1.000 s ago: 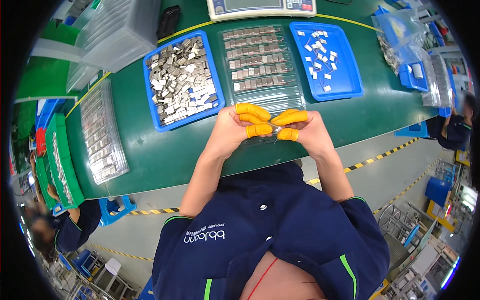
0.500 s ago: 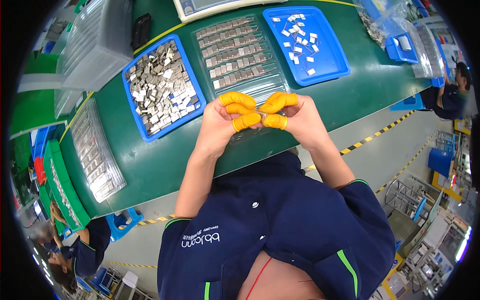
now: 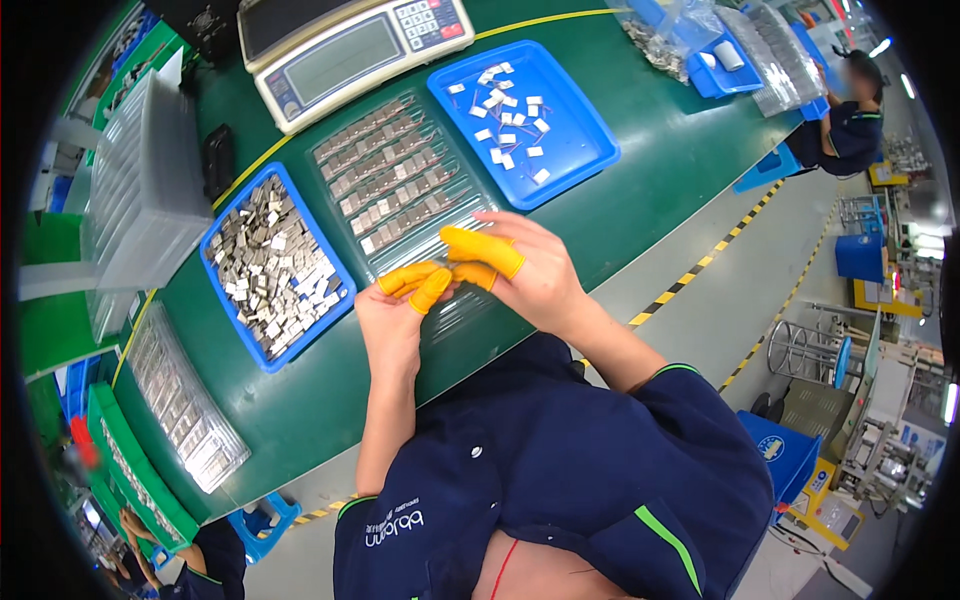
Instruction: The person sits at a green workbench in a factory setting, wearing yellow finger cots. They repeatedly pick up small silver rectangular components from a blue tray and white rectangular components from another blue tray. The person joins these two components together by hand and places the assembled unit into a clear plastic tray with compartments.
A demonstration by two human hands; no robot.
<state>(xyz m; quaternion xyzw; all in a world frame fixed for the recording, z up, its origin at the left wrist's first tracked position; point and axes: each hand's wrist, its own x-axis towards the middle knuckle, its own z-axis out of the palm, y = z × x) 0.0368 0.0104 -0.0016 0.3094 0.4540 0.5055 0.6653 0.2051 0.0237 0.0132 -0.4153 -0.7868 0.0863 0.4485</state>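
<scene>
Yellow finger cots cover several fingertips of both my hands. My left hand (image 3: 397, 305) and my right hand (image 3: 525, 268) meet over the near end of a see-through ribbed tray (image 3: 420, 245), fingertips pinched together. Something small sits between them, mostly hidden, and I cannot make out its kind. Rows of small grey blocks (image 3: 385, 180) with thin wires fill the tray's far part. Left of it, a blue tray (image 3: 347, 302) holds a heap of loose grey and whitish blocks (image 3: 265, 260). To the right, another blue tray (image 3: 570, 140) holds white connectors (image 3: 508, 118) with short wires.
A digital scale (image 3: 350, 65) stands behind the trays. At the left are stacked see-through trays (image 3: 150, 170), a filled see-through tray (image 3: 185, 400) and a green bin (image 3: 170, 505). Co-workers sit at far right (image 3: 852, 130) and lower left (image 3: 215, 560). The table's near edge runs before my body.
The view has shifted, bringing more of the scale into sight. My hands stay together; the right hand has turned, its fingers now reaching over toward the left.
</scene>
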